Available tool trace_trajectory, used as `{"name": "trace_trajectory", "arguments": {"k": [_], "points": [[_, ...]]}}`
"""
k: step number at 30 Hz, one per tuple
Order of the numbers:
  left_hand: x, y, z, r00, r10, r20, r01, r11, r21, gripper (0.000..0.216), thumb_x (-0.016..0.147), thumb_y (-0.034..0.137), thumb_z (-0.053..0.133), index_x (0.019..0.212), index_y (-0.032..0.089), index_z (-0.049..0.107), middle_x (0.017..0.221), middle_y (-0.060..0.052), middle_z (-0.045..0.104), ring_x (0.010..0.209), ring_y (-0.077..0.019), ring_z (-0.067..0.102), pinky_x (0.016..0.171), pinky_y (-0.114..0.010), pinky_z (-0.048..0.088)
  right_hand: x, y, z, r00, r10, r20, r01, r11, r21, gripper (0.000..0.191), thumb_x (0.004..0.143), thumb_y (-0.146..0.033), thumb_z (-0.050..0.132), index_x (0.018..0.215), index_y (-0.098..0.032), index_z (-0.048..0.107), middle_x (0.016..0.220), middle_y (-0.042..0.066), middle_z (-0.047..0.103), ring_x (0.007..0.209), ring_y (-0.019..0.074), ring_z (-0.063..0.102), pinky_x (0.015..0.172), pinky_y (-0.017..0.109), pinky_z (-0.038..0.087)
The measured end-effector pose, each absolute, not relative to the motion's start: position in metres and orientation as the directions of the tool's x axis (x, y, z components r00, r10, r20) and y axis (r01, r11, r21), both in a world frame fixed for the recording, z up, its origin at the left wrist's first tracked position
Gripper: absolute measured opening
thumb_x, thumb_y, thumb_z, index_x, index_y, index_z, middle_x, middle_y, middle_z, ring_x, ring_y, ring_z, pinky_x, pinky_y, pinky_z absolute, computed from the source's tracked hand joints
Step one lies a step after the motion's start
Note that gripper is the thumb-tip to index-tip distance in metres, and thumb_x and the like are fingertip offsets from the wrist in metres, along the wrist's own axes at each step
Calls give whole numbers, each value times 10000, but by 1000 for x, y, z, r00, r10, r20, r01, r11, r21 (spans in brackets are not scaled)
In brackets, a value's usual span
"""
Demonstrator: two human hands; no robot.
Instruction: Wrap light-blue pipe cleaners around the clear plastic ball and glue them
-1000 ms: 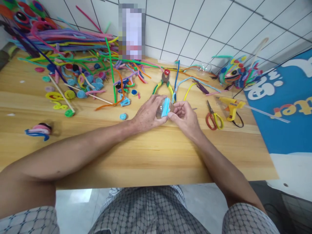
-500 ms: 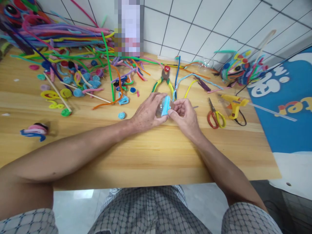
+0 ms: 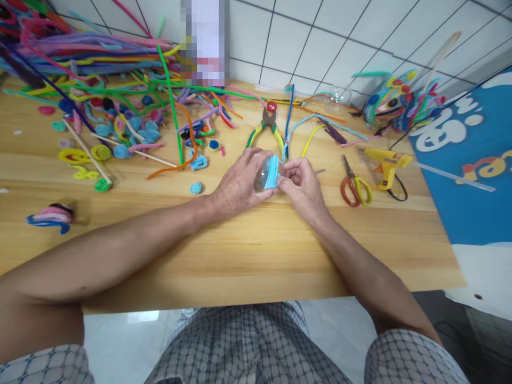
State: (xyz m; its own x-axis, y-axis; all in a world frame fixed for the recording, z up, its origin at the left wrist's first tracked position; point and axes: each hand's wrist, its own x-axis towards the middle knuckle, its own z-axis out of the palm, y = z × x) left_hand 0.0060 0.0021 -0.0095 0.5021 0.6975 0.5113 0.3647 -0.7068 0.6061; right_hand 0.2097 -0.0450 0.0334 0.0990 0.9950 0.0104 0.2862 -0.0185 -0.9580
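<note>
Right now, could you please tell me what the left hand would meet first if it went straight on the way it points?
The left hand holds the blue-striped clear ball; beyond it, the right hand would probably come first, though depth is unclear.

Pliers (image 3: pixel 270 118) lie behind the ball (image 3: pixel 271 172), scissors (image 3: pixel 353 178) to its right.
</note>
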Motion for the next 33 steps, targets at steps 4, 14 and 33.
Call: {"name": "trace_trajectory", "arguments": {"k": [4, 14, 33], "points": [[6, 3, -10, 504, 690, 519, 351, -713, 608, 763, 914, 366, 859, 1576, 223, 506, 1529, -166, 632, 1469, -343, 626, 1217, -524, 604, 213, -42, 30, 58, 998, -34, 204, -45, -978, 403, 751, -407, 806, 1038, -291, 548, 819, -78, 596, 740, 152, 567, 718, 348, 451], [5, 5, -13, 524, 679, 514, 330, -719, 612, 804, 934, 442, 867, 1605, 216, 485, 1566, -185, 609, 1483, -359, 605, 1242, -547, 579, 214, -41, 30, 37, 998, -43, 147, -48, -988, 461, 732, -423, 881, 1027, -288, 553, 790, -89, 591, 728, 140, 559, 708, 337, 450], [-1, 4, -7, 577, 638, 510, 287, -743, 604, 692, 1000, 380, 705, 1620, 235, 434, 1619, -194, 568, 1554, -365, 541, 1304, -598, 527, 214, -43, 25, 29, 999, -45, 147, -48, -988, 472, 744, -407, 886, 1046, -301, 539, 803, -88, 598, 711, 135, 557, 688, 325, 444]]}}
